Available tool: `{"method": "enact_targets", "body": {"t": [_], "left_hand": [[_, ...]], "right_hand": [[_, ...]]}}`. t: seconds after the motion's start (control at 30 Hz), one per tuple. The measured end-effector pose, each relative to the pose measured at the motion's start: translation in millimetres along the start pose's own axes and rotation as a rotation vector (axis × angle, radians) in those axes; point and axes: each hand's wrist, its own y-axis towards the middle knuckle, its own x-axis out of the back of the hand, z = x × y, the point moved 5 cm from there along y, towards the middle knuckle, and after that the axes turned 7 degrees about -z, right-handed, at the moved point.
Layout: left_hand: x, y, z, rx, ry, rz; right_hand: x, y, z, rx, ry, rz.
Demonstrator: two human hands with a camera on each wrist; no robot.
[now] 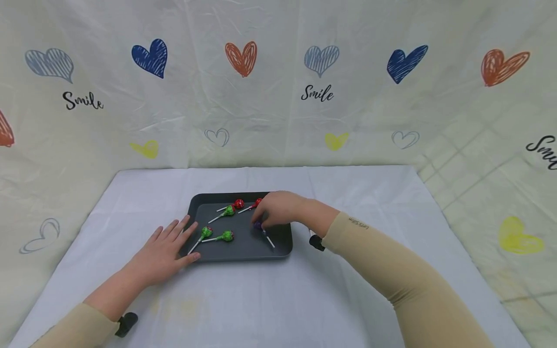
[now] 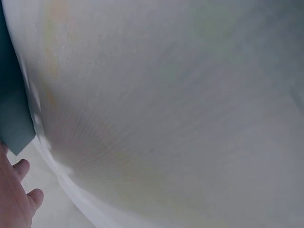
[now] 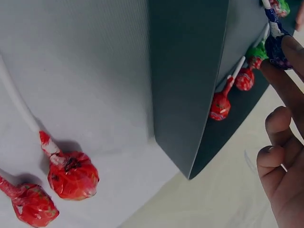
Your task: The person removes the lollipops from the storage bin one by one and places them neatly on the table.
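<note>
Right hand (image 1: 282, 207) pinches purple lollipop (image 3: 276, 47) at tray (image 1: 248, 249)
A light grip suits; the left hand (image 1: 160, 255), fingers (image 1: 180, 227) spread and holding nothing, could steady the tray.

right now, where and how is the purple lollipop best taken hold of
Probably pinch the purple lollipop by its wrapped head, coming from above and the right. The head is round and bulges, so it offers more to pinch than the thin stick, which points toward the near right corner of the tray. The right grip is at the head from that side.
</note>
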Motion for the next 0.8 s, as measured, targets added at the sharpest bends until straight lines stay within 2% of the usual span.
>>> {"method": "enact_targets", "body": {"t": [0.43,0.6,0.8], "left_hand": [[-4.0,-0.1,2.8,-0.003,-0.015,-0.035],[-7.3,1.1,5.1,-0.001,-0.009,-0.021],[-0.5,0.1,-0.1,0.000,-0.008,-0.008]], "right_hand": [[15.9,-34,-32,-0.131,0.118,-0.114],[15.3,-51,-51,-0.195,0.149,-0.135],[11.5,-74,-72,-0.249,0.192,-0.155]]}}
